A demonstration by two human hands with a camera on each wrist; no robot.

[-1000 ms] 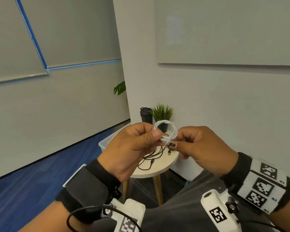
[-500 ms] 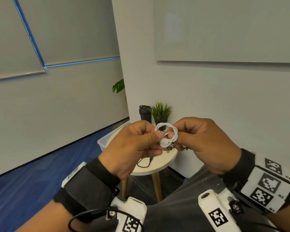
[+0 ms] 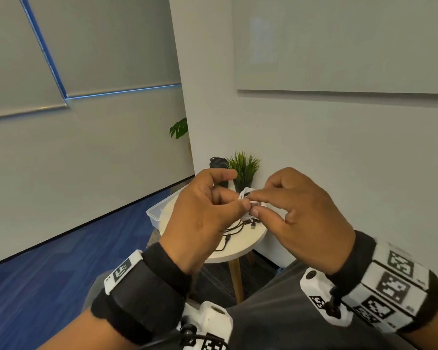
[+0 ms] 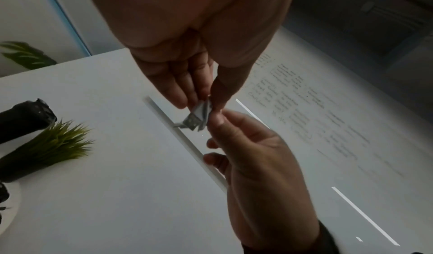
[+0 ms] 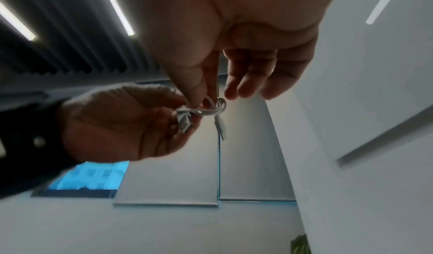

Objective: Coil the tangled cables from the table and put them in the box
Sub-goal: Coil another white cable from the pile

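Note:
A small white cable coil (image 3: 246, 194) hangs in the air in front of me, pinched between both hands. My left hand (image 3: 235, 198) grips it from the left with thumb and fingers. My right hand (image 3: 254, 204) pinches it from the right with thumb and forefinger. The right wrist view shows the white cable (image 5: 211, 111) bunched tight, with a flat plug and a thin connector sticking out below. In the left wrist view the white cable (image 4: 198, 116) sits between the two sets of fingertips. Tangled black cables (image 3: 234, 227) lie on the round white table (image 3: 240, 251) below.
A clear plastic box (image 3: 154, 213) stands on the floor at the table's far left side. A small green plant (image 3: 243, 168) and a black bottle (image 3: 218, 164) stand at the table's back, near the wall. Blue carpet spreads to the left.
The open white loop has been squeezed into a tight bundle. My right hand shifted its pinch onto the bundle's middle, and both hands drew closer together.

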